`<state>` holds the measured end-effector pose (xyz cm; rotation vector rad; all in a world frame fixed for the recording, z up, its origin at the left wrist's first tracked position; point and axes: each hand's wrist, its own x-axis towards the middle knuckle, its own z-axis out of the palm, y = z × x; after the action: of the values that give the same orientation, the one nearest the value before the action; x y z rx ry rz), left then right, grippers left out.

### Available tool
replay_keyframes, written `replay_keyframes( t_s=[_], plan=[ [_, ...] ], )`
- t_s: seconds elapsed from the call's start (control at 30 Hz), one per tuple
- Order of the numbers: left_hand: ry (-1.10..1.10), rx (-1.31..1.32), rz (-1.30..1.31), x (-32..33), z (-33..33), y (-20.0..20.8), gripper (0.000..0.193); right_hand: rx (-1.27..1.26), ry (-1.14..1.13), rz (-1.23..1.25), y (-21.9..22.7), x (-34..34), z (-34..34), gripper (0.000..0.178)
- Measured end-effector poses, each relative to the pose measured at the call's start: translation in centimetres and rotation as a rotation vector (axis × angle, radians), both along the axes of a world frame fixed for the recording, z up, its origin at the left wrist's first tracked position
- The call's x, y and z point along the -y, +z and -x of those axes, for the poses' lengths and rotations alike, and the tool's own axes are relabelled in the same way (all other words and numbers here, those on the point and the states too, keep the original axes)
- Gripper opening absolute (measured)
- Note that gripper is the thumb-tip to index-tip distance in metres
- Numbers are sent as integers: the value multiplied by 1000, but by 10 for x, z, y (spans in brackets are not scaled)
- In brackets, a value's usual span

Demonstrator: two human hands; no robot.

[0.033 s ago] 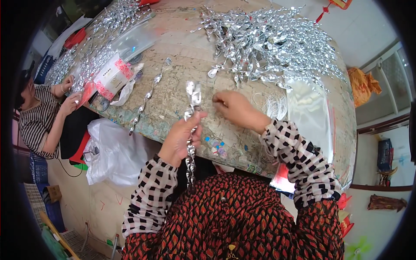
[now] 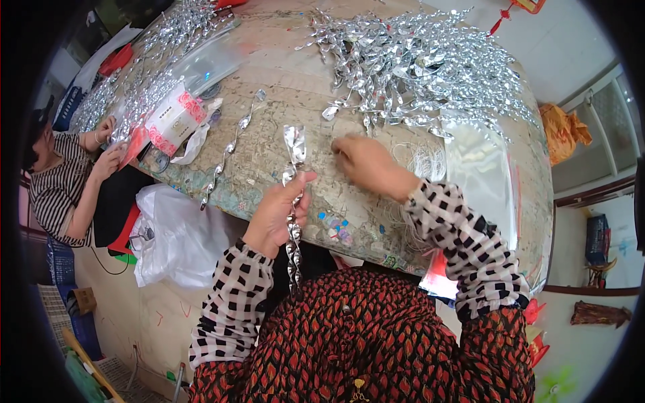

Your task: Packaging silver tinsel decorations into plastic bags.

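Several twisted silver foil strips (image 2: 293,232) are gripped upright in my left hand (image 2: 275,211), close to the table's front edge. Their flat, wider ends stick up above my thumb and the twisted tails hang down toward my lap. My right hand (image 2: 369,164) hovers just right of the strips' upper ends, apart from them. Its fingers are curled together, and whatever they may hold is too small or hidden to make out. Beside my right wrist lies a bundle of thin white string (image 2: 428,162). One single twisted foil strip (image 2: 232,144) rests on the table to the left.
A large heap of silver twisted strips (image 2: 416,67) covers the table's far right. Clear plastic bags (image 2: 474,158) lie at the right side. On the left a person (image 2: 64,178) handles foil pieces beside a pink-and-white box (image 2: 176,117). A white plastic bag (image 2: 178,235) hangs below the table edge.
My left hand and the foil strips have shifted slightly left. The strips' top ends have turned a little. My right hand has barely moved.
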<state>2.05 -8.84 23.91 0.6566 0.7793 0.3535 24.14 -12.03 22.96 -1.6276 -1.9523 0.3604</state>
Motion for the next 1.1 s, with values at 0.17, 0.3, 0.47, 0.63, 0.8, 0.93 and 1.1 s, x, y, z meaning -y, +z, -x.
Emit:
replay_keyframes(
  t_s=[0.17,0.3,0.47,0.63,0.8,0.93,1.1],
  plan=[
    [-3,-26,-69,-4,-6,7,36,478,-347,-140,20,-41,-30,30],
    [-36,-9,-42,-5,-3,3,31,534,-460,-77,14,-48,-47,31],
    [-17,21,55,-14,-5,-3,26,470,-220,-80,39,-13,-16,31],
    [-10,67,147,-20,-12,-6,30,436,345,-351,65,47,56,26],
    [-146,73,155,-10,-15,8,39,465,614,-479,44,65,76,21],
    [-131,0,32,-10,-4,4,17,376,743,-404,42,62,58,20],
    [3,42,109,-16,-4,1,8,482,-344,-57,25,36,-83,28]
  ],
)
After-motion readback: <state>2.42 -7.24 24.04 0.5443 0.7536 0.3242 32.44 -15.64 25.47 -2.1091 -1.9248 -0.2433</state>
